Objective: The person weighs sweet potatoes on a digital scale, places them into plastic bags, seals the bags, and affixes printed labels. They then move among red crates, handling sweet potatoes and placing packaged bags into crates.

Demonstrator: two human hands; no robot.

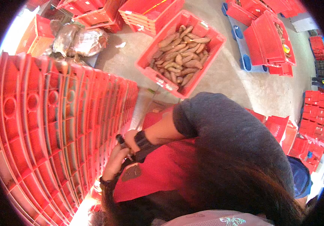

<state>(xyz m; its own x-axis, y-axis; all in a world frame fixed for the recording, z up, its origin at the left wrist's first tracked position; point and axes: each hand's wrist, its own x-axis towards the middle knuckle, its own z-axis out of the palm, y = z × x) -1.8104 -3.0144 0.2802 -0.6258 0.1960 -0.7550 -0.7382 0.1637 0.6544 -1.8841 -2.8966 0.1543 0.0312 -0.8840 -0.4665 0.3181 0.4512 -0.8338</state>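
My right hand (131, 140), with a wide black band on its wrist, meets my left hand (115, 163) in front of the red garment on my torso. The right fingers are closed around a small dark object (120, 138), whose rounded end sticks out. The left hand's fingers are bent up against the right hand; their grip is partly hidden. A dark band (107, 183) circles the left wrist. Just left of both hands rises a tall stack of red plastic crates (52, 121). Beyond my right arm stands a red crate (147, 60) full of brown sweet potatoes (178, 56).
More red crates (150, 18) stand at the top. A blue pallet (238, 36) carries crates with produce at the upper right. Crumpled plastic wrapping (90, 42) lies beside the stack. Concrete floor (224, 76) shows between them. A person in dark blue (300, 178) is at the right.
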